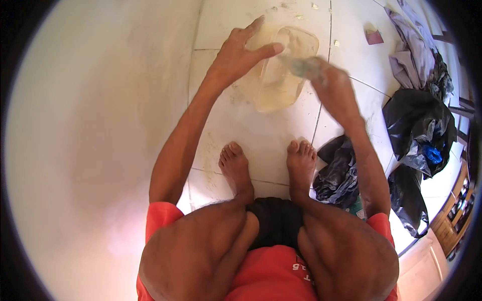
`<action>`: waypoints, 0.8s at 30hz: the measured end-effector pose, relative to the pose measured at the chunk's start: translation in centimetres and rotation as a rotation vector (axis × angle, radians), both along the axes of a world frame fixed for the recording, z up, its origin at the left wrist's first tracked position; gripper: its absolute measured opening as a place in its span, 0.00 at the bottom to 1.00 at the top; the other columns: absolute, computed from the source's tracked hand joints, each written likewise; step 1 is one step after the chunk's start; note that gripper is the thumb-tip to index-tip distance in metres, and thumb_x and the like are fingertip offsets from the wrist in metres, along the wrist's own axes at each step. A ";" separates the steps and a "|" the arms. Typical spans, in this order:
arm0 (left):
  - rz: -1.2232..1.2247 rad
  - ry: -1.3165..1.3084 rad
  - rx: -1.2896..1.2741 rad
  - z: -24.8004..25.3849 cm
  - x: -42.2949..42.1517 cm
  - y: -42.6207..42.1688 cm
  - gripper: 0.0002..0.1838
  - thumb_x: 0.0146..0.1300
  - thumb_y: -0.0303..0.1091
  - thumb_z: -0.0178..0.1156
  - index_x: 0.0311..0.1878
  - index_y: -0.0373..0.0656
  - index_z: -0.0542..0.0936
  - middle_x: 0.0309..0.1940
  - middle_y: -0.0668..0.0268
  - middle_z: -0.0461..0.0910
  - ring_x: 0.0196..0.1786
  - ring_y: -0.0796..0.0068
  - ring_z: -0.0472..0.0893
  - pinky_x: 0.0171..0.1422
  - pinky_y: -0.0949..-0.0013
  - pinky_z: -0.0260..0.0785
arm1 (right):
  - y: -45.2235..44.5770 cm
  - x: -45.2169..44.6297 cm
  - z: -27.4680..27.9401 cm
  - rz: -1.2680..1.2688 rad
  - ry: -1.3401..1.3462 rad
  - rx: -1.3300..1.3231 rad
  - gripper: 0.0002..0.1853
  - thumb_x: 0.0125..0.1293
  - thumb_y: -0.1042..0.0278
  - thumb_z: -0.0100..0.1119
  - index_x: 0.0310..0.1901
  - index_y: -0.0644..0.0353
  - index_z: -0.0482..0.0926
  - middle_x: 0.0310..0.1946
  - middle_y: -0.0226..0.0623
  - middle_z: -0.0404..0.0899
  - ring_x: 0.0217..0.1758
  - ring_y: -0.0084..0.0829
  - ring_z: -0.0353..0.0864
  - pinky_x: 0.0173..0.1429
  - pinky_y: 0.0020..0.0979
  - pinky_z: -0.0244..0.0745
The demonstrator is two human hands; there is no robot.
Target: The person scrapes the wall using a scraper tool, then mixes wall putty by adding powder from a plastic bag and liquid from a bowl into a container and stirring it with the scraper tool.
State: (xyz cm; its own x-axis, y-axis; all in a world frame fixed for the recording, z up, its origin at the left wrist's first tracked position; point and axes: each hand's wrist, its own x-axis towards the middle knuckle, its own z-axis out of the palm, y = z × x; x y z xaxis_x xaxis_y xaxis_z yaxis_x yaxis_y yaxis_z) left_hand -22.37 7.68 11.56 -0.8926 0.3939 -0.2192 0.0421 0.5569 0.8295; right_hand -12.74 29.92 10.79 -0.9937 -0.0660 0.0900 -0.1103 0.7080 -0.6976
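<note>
A clear yellowish plastic tub [281,100] stands on the tiled floor in front of my feet. My left hand [240,56] is beside its left rim with thumb and fingers spread, holding nothing; I cannot tell whether the thumb touches the rim. Over the tub's right side, my right hand [334,88] is closed on a grey-green tool [301,67], smeared by motion. The tool's tip points left, towards my left thumb, and its exact kind is too blurred to make out.
Crumpled black plastic bags [419,120] lie on the right, another black bag [335,173] by my right foot. A grey cloth [409,47] and a dark red piece [373,37] are at the upper right. Pale crumbs dot the tiles; a pale wall [100,125] rises left.
</note>
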 end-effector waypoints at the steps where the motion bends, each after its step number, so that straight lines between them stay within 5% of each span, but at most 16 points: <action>1: 0.010 -0.006 0.001 -0.2 -0.2 0.1 0.49 0.55 0.59 0.68 0.74 0.41 0.64 0.66 0.47 0.69 0.67 0.54 0.70 0.70 0.57 0.64 | 0.3 -0.8 1.6 -0.058 -0.065 -0.011 0.16 0.63 0.72 0.58 0.51 0.68 0.77 0.39 0.55 0.83 0.43 0.54 0.83 0.48 0.44 0.78; 6: -0.054 0.005 -0.175 -0.2 -1.4 1.2 0.51 0.51 0.71 0.63 0.71 0.44 0.69 0.64 0.39 0.68 0.67 0.44 0.71 0.69 0.54 0.66 | 0.5 -2.3 2.0 -0.221 -0.182 -0.041 0.17 0.63 0.65 0.59 0.51 0.66 0.77 0.33 0.60 0.82 0.38 0.55 0.83 0.43 0.44 0.78; 10: -0.035 0.009 -0.251 -0.1 -1.4 1.7 0.56 0.44 0.76 0.62 0.71 0.44 0.70 0.59 0.41 0.73 0.60 0.50 0.78 0.65 0.55 0.69 | -0.7 -1.6 -0.3 -0.181 -0.073 0.216 0.17 0.62 0.62 0.60 0.48 0.65 0.78 0.30 0.55 0.82 0.33 0.53 0.83 0.39 0.47 0.77; 13: -0.068 -0.010 -0.312 -0.4 -2.1 1.2 0.56 0.42 0.75 0.63 0.70 0.44 0.71 0.62 0.44 0.72 0.61 0.51 0.77 0.64 0.56 0.70 | -1.1 -1.3 -1.3 0.093 0.154 0.250 0.12 0.59 0.71 0.59 0.45 0.58 0.82 0.35 0.40 0.84 0.41 0.41 0.84 0.44 0.41 0.78; 15: -0.177 -0.086 -0.237 -0.6 -3.1 0.6 0.55 0.45 0.75 0.63 0.70 0.44 0.71 0.63 0.38 0.69 0.63 0.42 0.75 0.67 0.54 0.67 | -1.1 -1.2 -2.0 0.330 0.269 0.368 0.14 0.56 0.77 0.58 0.44 0.54 0.83 0.42 0.28 0.85 0.49 0.32 0.81 0.53 0.35 0.76; 24: -0.231 -0.014 -0.290 -2.0 -3.2 1.0 0.48 0.47 0.70 0.66 0.70 0.55 0.73 0.62 0.45 0.69 0.65 0.48 0.71 0.67 0.58 0.66 | -4.0 -3.5 -5.9 0.563 0.328 0.572 0.11 0.59 0.72 0.59 0.43 0.54 0.84 0.40 0.33 0.84 0.49 0.33 0.82 0.53 0.37 0.73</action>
